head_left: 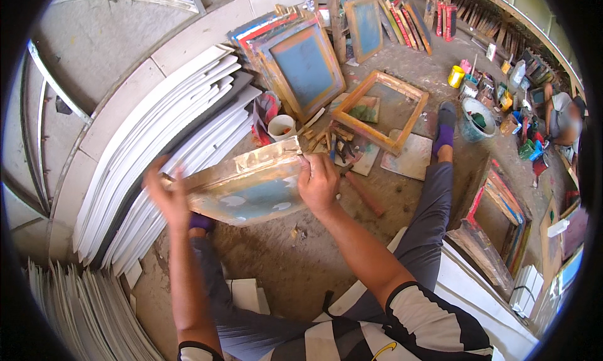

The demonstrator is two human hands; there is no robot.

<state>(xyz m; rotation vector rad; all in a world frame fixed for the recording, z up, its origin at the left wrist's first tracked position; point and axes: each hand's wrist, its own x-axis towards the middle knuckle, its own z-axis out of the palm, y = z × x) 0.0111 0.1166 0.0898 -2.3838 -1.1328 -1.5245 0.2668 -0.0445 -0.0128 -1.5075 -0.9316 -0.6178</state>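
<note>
A wooden screen-printing frame (248, 166) is held up tilted in front of me, its blue mesh (245, 201) marked with pale shapes and its wood crusted with paint. My right hand (319, 182) is closed round its right end, thumb near the top edge. At the left end is my left hand (168, 194), smeared by motion; whether its fingers grip the wood cannot be made out. Below and beyond my right hand, a hammer-like tool with a reddish handle (365, 196) lies on the ground near a heap of small tools and wood bits (339, 141).
Stacked white sheets (157, 128) fill the left side. An empty wooden frame (408, 125) lies ahead, with more blue-meshed frames (308, 65) leaning behind. A white bucket (281, 127) stands near them. Paint pots and a clear tub (477, 119) are at right, where another person (563, 119) sits.
</note>
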